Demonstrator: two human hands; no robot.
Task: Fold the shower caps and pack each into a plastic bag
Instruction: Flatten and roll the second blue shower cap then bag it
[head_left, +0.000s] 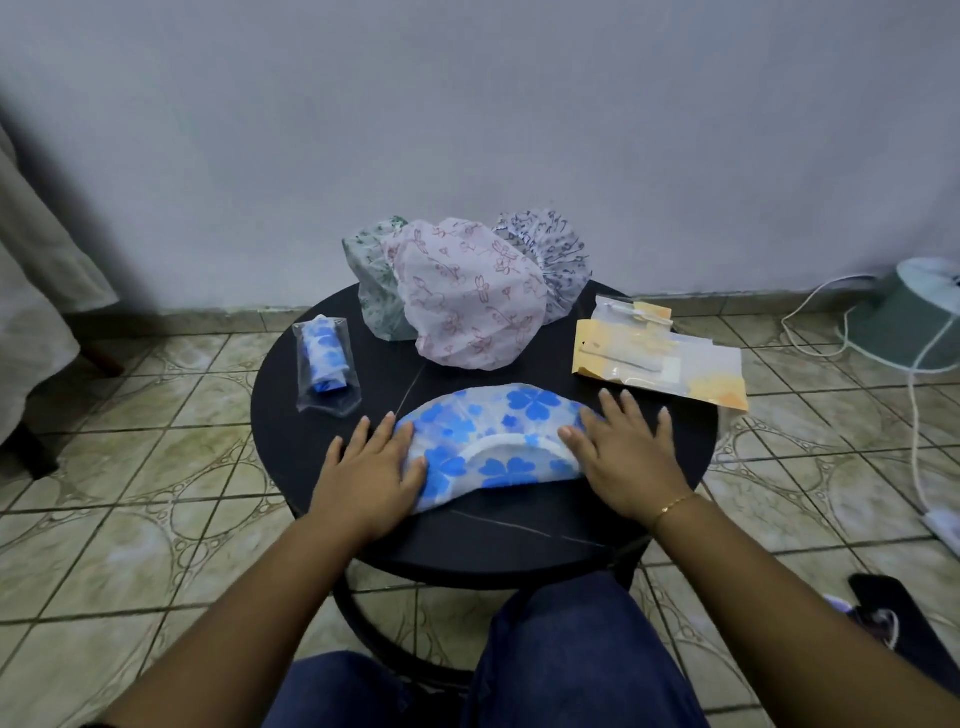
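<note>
A blue-flowered shower cap (493, 441) lies folded in a half-moon on the round black table (519, 540). My left hand (371, 467) presses flat on its left end and my right hand (621, 457) presses flat on its right end, fingers straight. At the table's left lies a clear plastic bag (326, 361) holding a rolled blue-flowered cap. Behind, three loose caps are piled: pink-patterned (467, 296), green-patterned (371, 280) and dark-patterned (553, 254). A stack of plastic bags with yellow print (660, 358) rests at the right.
The table stands against a pale wall on a tiled floor. A green fan base (914, 317) and white cables (919, 415) are on the floor at right, with a dark sandal (893, 618) near my right arm. My knees in blue trousers (545, 649) are under the front edge.
</note>
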